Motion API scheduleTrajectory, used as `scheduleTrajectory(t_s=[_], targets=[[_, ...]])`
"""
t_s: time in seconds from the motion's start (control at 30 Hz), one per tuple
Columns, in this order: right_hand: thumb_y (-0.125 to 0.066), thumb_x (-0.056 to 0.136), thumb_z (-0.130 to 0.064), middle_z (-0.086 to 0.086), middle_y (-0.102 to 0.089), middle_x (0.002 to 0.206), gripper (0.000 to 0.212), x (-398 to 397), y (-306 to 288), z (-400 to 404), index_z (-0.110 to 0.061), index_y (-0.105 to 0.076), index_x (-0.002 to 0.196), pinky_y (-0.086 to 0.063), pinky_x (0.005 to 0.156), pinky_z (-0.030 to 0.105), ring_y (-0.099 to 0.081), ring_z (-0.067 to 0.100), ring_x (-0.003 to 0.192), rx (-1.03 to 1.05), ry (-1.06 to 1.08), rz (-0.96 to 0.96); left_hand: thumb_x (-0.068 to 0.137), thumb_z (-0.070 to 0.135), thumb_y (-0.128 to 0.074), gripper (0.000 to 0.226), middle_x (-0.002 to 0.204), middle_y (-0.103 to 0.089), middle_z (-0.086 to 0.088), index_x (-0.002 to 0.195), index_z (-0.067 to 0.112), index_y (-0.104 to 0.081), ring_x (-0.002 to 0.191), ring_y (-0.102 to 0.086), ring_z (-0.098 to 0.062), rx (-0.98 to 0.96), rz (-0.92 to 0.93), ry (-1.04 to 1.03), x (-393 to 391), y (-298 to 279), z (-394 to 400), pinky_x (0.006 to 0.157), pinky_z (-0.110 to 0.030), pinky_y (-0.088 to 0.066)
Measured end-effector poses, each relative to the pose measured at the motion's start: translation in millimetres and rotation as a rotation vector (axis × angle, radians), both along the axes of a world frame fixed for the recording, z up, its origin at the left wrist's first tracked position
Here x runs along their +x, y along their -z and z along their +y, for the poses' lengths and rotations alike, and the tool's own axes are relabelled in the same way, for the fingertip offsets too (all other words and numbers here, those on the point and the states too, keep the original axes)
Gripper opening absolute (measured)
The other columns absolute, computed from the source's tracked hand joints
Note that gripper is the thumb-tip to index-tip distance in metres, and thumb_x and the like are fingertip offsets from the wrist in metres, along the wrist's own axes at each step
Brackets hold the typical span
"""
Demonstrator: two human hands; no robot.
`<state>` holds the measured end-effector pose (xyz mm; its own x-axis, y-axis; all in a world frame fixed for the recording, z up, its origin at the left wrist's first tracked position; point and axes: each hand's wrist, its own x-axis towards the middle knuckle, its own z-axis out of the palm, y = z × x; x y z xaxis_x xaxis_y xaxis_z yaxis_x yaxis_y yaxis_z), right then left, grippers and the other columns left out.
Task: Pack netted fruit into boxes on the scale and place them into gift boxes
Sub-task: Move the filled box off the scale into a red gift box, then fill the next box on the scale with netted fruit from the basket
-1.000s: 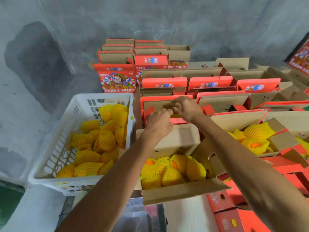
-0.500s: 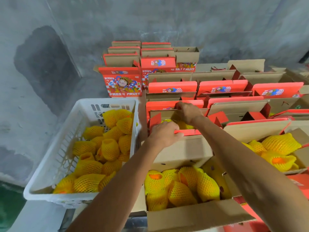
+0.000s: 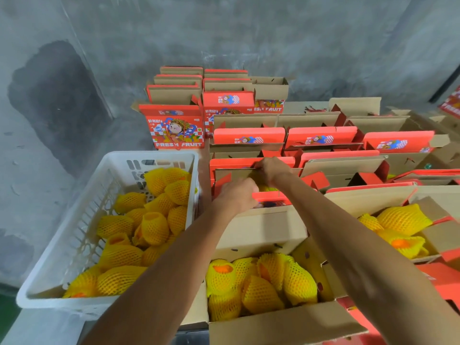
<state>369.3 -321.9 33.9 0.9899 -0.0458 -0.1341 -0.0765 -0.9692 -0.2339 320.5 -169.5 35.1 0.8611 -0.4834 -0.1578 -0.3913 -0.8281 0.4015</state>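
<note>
Item, far left: white plastic crate (image 3: pixel 74 247), slotted walls, roughly half full of netted fruit (image 3: pixel 151 227). Each piece sits in a yellow foam mesh sleeve, open at one end, orange skin showing through the opening. This stock is not yet packed.

Item, centre foreground: open plain carton (image 3: pixel 261 235) holding several sleeved fruit, flaps up. Whether it stands on a scale cannot be told; nothing below it is visible.

Item, centre: left hand (image 3: pixel 236 195), fingers curled round the near red edge of an open red gift box (image 3: pixel 232 165). Just beyond, right hand (image 3: pixel 271 169), fingers bent down over the box's far flap; exactly what they pinch is hidden. A little yellow mesh shows inside this box between the two hands, so it appears to be receiving or already holding fruit.

Item, right: second opened box (image 3: pixel 433 207) with sleeved fruit inside, not closed.

Item, rear: rows of red "FRESH FRUIT" gift boxes (image 3: pixel 174 130), most with flaps open and apparently unfilled.

Judgement: early to middle stage; few boxes filled, many left, none visibly sealed.
</note>
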Motion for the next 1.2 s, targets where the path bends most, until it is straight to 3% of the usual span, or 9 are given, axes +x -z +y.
scheduleTrajectory(t_s=[0.13,0.33,0.47,0.6,0.77,0.9,1.0,1.2], targets=[[-0.054,0.103,-0.031,0.013,-0.064,0.125,0.031,-16,-11,9,-0.022,-0.065,0.131,-0.051,0.093,0.042,-0.062,0.035,0.117,-0.101,0.001,-0.025,0.094,0.025,-0.070,0.004,0.094,-0.070,-0.002,0.091,0.025,-0.073,0.108,-0.065,-0.028,0.001,-0.095,-0.026,-19,0,-2,0.085,-0.035,-0.043],[-0.055,0.099,-0.017,0.015,-0.065,0.127,0.032,-43,-63,13,-0.018,-0.067,0.129,-0.050,0.096,0.043,-0.062,0.038,0.119,-0.107,0.036,-0.118,0.094,0.034,-0.070,0.024,0.118,-0.071,-0.004,0.116,0.023,-0.073,0.120,-0.059,-0.027,-0.034,-0.202,-0.019,-36,-37,5,0.086,-0.034,-0.038],[-0.054,0.098,-0.014,0.017,-0.066,0.127,0.036,-64,-111,21,-0.019,-0.066,0.132,-0.052,0.098,0.045,-0.062,0.040,0.118,-0.119,0.002,-0.209,0.095,0.036,-0.070,0.024,0.113,-0.073,-0.003,0.117,0.027,-0.074,0.115,-0.062,-0.030,-0.036,-0.312,-0.001,-52,-78,20,0.084,-0.035,-0.040],[-0.055,0.095,-0.013,0.019,-0.067,0.121,0.035,-98,-169,38,-0.019,-0.068,0.127,-0.051,0.090,0.043,-0.063,0.041,0.114,-0.166,-0.024,-0.357,0.097,0.040,-0.067,0.025,0.112,-0.073,-0.005,0.119,0.030,-0.073,0.115,-0.063,-0.032,-0.036,-0.445,0.019,-84,-124,38,0.086,-0.036,-0.041],[-0.054,0.094,-0.012,0.021,-0.067,0.112,0.030,-155,-241,63,-0.022,-0.070,0.117,-0.052,0.081,0.044,-0.064,0.045,0.105,-0.187,-0.042,-0.510,0.097,0.042,-0.066,0.017,0.086,-0.069,-0.001,0.099,0.026,-0.073,0.098,-0.065,-0.035,-0.056,-0.664,0.037,-132,-192,69,0.072,-0.033,-0.029],[-0.059,0.090,-0.007,0.017,-0.068,0.122,0.044,-205,-288,91,-0.028,-0.068,0.127,-0.052,0.087,0.042,-0.063,0.043,0.113,-0.169,-0.065,-0.599,0.095,0.045,-0.067,0.015,0.090,-0.072,-0.003,0.102,0.033,-0.073,0.097,-0.066,-0.035,-0.099,-0.816,0.035,-183,-236,110,0.071,-0.033,-0.031],[-0.062,0.087,-0.005,0.014,-0.066,0.130,0.054,-237,-303,116,-0.029,-0.064,0.136,-0.049,0.098,0.042,-0.060,0.040,0.120,-0.156,-0.092,-0.603,0.094,0.049,-0.067,0.018,0.092,-0.074,-0.001,0.107,0.038,-0.074,0.096,-0.066,-0.031,-0.112,-0.873,0.062,-220,-252,139,0.071,-0.034,-0.031],[-0.066,0.090,-0.010,0.011,-0.069,0.128,0.044,-290,-285,167,-0.028,-0.069,0.130,-0.050,0.098,0.040,-0.062,0.035,0.121,-0.118,-0.148,-0.548,0.090,0.057,-0.067,0.027,0.096,-0.076,0.000,0.114,0.045,-0.074,0.098,-0.067,-0.029,-0.100,-0.859,0.078,-290,-250,194,0.071,-0.033,-0.033]])
